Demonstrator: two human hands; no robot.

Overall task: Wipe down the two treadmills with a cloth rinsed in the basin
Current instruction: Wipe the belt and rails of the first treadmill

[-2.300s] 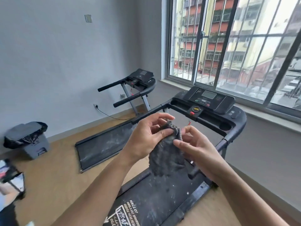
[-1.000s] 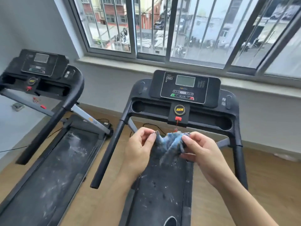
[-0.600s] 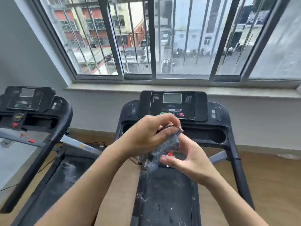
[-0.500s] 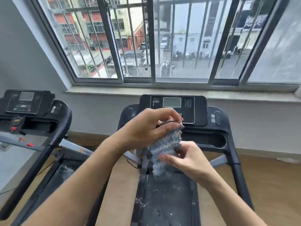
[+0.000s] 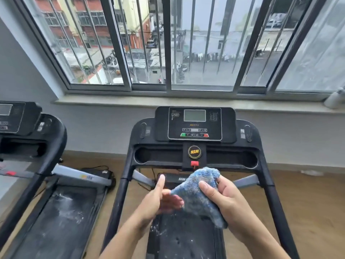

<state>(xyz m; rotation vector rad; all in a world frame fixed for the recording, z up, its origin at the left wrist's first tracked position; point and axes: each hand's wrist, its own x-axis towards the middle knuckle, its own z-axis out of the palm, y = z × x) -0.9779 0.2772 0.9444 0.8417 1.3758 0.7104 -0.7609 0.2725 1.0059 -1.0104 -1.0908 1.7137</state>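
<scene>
I stand on a black treadmill whose console faces me under the window. Its belt is speckled with white dust. My right hand grips a blue-grey cloth, thumb over the top of it, just below the console's red safety key. My left hand is beside the cloth with thumb up and straight fingers touching its left corner. A second black treadmill stands to the left, its belt dusty too. The basin is not in view.
A barred window and a grey sill run along the wall behind both consoles. A white bottle stands on the sill at far right. Wooden floor shows right of the treadmill. Power cables lie between the machines.
I have turned from a side view of the room to face the near treadmill's console. My left hand has come off the top of the cloth, which now sits bunched in my right hand.
</scene>
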